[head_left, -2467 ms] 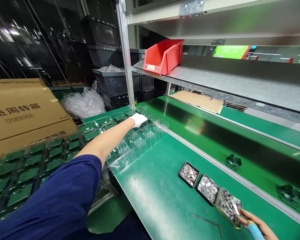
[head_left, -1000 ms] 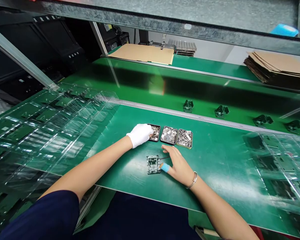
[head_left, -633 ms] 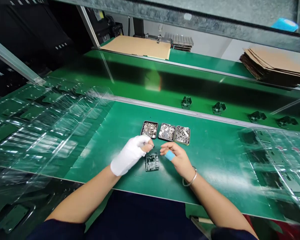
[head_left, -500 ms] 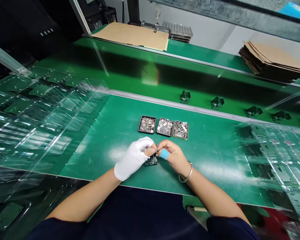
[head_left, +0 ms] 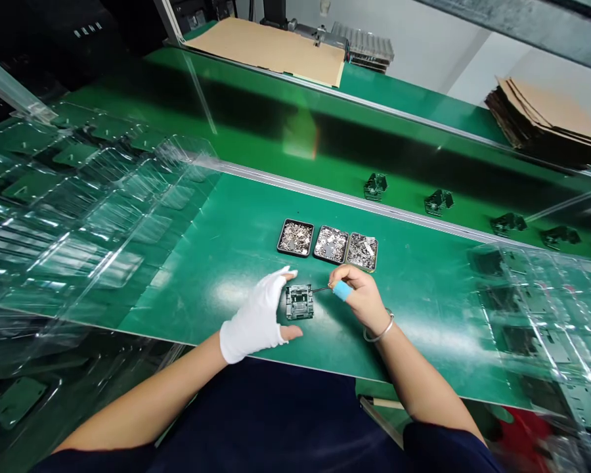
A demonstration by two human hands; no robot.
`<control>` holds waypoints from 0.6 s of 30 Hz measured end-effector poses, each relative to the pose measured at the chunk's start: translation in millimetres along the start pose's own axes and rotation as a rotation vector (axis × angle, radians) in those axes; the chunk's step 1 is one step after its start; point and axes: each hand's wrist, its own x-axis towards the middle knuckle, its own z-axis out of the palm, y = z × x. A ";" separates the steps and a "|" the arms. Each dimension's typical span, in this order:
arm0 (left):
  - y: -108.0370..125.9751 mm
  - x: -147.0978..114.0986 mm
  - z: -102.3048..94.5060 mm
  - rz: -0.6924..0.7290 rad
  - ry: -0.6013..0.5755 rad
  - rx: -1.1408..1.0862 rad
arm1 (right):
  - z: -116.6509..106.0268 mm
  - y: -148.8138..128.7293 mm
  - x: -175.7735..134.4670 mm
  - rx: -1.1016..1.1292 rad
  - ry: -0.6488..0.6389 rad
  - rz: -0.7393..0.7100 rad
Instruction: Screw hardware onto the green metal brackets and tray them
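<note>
A small dark green-black plastic frame part point(head_left: 299, 302) with slots lies on the green work surface before me. My left hand point(head_left: 261, 312), in a white glove with bare fingertips, is open beside it. Its thumb and fingers are apart around the part's left side; whether they touch it I cannot tell. My right hand point(head_left: 357, 294), bare with blue tape on a finger, pinches a thin dark tool point(head_left: 321, 289) whose tip reaches the part's upper right edge. Just beyond the hands stand three square trays of small shiny metal pieces: left point(head_left: 279, 248), middle point(head_left: 316, 253) and right point(head_left: 375, 264).
Clear plastic blister trays are stacked at left point(head_left: 123, 197) and at right point(head_left: 536, 309). Behind a metal rail point(head_left: 325, 192), several dark assemblies point(head_left: 375, 186) stand in a row. Cardboard sheets point(head_left: 556, 118) are piled at the back right.
My hands were together above the dark part, fingertips meeting. Now the left hand has opened beside it, and the right has drawn away to the right with the thin tool.
</note>
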 end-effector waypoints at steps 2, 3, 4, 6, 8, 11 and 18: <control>-2.6 -2.7 8.1 -0.064 -0.078 0.034 | 3.5 -0.7 0.3 -0.141 -0.045 -0.075; -1.9 -3.0 11.2 -0.096 -0.087 0.024 | 6.7 -1.3 -0.3 -0.207 -0.061 -0.113; 0.0 -2.8 13.2 -0.117 -0.088 -0.002 | 10.4 -1.9 -1.4 -0.262 -0.069 -0.147; 6.2 -1.1 14.4 -0.123 -0.083 -0.068 | 17.5 -2.6 -4.4 -0.335 -0.080 -0.214; 13.3 1.4 13.2 -0.105 -0.070 -0.109 | 23.1 -2.3 -7.6 -0.385 -0.093 -0.289; 20.8 4.8 10.8 -0.077 -0.039 -0.116 | 27.3 -0.8 -10.8 -0.478 -0.104 -0.376; 22.5 5.4 10.7 -0.069 -0.022 -0.086 | 28.1 -1.6 -12.4 -0.570 -0.085 -0.364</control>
